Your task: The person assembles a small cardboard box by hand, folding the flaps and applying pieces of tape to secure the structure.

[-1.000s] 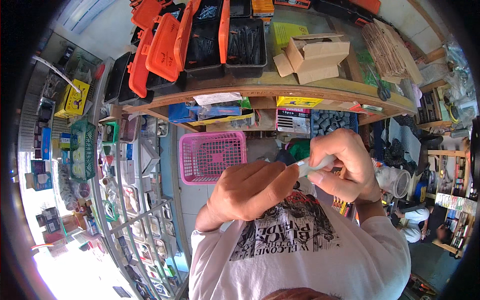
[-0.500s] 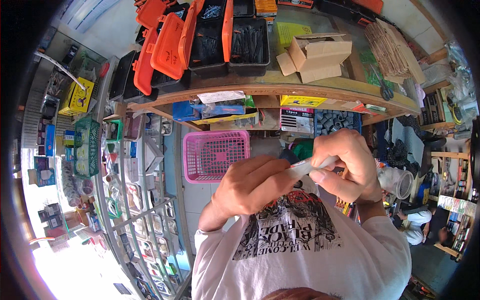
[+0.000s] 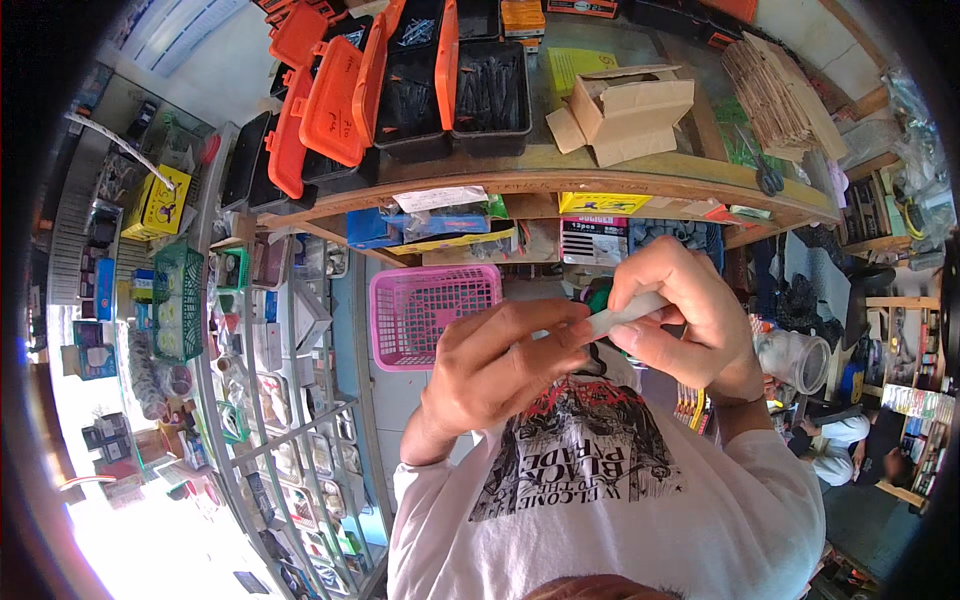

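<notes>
White stick [image 3: 628, 312], thin and pale, sits mid-frame, a bit right of centre, pinched at both ends. The right hand [image 3: 690, 320] grips its upper-right end and the left hand [image 3: 500, 365] clamps the lower-left end, so its long axis tilts up to the right. Since a second ago, the hands barely shifted; the pink basket [image 3: 432, 315] is behind them.

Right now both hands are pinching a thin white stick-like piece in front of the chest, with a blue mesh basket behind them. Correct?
Not quite: the mesh basket behind them is pink, not blue. The head view shows it. The rest holds: the left hand and the right hand both pinch the thin white stick-like piece in front of the chest.
</notes>
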